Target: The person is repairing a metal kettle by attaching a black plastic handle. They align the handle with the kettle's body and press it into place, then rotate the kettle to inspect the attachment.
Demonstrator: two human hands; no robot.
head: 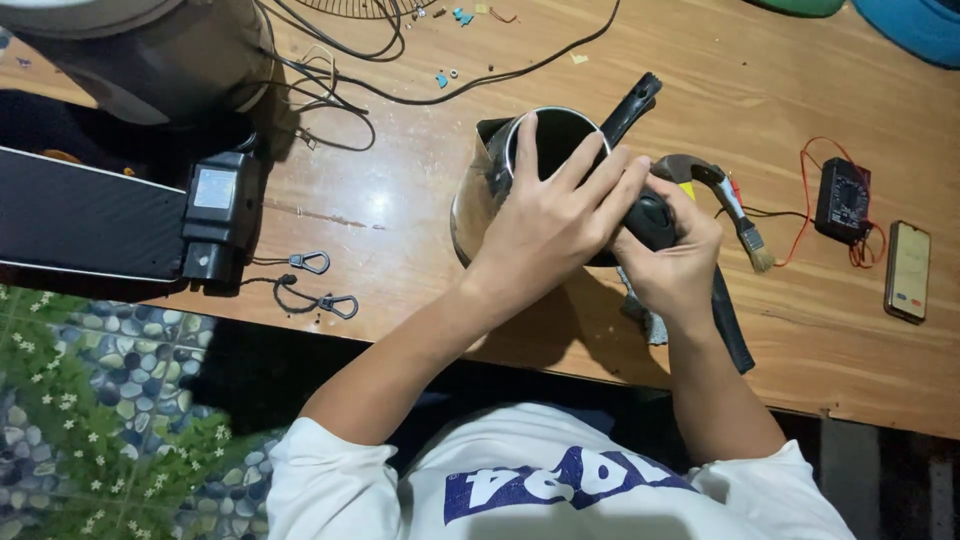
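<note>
A shiny metal electric kettle with a black rim and open black lid stands on the wooden table. My left hand lies over its opening, thumb on the rim and fingers stretched across to the handle side. My right hand grips the kettle's black handle from the right. A hammer with a black grip lies just behind and under my right hand. A small paintbrush lies beside it.
A black multimeter with red leads and a phone lie at the right. A black device with a box, carabiner clips, and black cables are at the left and back. The table's front edge runs near my body.
</note>
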